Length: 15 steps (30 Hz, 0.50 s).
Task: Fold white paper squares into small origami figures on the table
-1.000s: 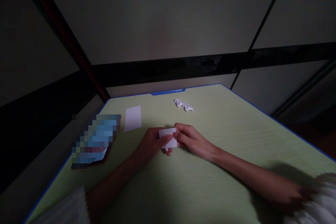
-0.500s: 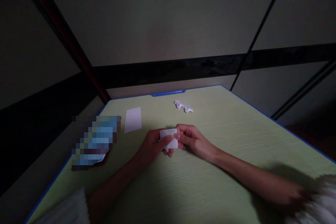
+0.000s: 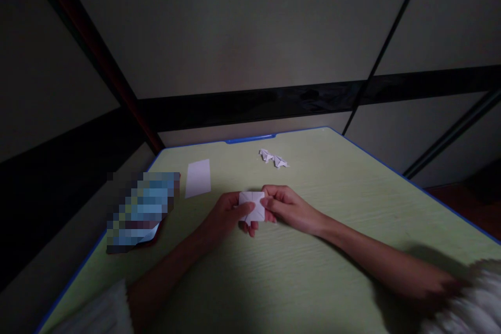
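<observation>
A small folded white paper (image 3: pixel 256 212), creased and roughly square, is held up above the table between both hands. My left hand (image 3: pixel 230 210) grips its left side, thumb lying across the front and fingertips showing below the lower edge. On the right edge, my right hand (image 3: pixel 285 205) pinches the paper between thumb and fingers. Beyond the hands, two small folded paper figures (image 3: pixel 265 155) lie close together on the table. The back of the held paper is hidden.
A flat white sheet (image 3: pixel 198 178) lies on the light green table (image 3: pixel 332 271) at the left. Left of it is a blurred-out, bluish flat item (image 3: pixel 146 214) with a dark reddish edge. The table has a blue rim, and cabinet panels (image 3: pixel 250 36) stand behind it.
My left thumb has slid slightly left and the front of the paper shows more fully, with its crease lines visible. Otherwise both hands keep their places.
</observation>
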{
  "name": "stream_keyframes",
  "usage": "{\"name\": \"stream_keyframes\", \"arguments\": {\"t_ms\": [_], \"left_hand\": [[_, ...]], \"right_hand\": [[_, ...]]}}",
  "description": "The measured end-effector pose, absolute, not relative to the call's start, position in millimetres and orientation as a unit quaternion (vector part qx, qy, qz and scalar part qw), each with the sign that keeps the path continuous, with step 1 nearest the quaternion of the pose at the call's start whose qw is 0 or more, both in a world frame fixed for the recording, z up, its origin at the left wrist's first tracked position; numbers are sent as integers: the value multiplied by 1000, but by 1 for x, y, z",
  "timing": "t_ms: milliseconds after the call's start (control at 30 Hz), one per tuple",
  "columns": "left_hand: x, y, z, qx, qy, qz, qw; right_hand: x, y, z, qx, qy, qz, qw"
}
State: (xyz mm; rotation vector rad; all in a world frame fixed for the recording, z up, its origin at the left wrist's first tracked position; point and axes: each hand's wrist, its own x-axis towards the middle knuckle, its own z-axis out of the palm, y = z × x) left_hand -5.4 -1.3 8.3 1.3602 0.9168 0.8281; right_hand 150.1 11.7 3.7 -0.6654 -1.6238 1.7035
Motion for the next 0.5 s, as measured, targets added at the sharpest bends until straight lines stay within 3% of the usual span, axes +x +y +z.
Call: {"name": "stream_keyframes", "arguments": {"t_ms": [367, 500], "left_hand": [[-7, 2, 1, 567, 404, 396, 598], [-6, 1, 3, 541, 427, 407, 600]], "right_hand": [[151, 15, -2, -242, -580, 694, 350], [153, 16, -1, -249, -544, 695, 400]]}}
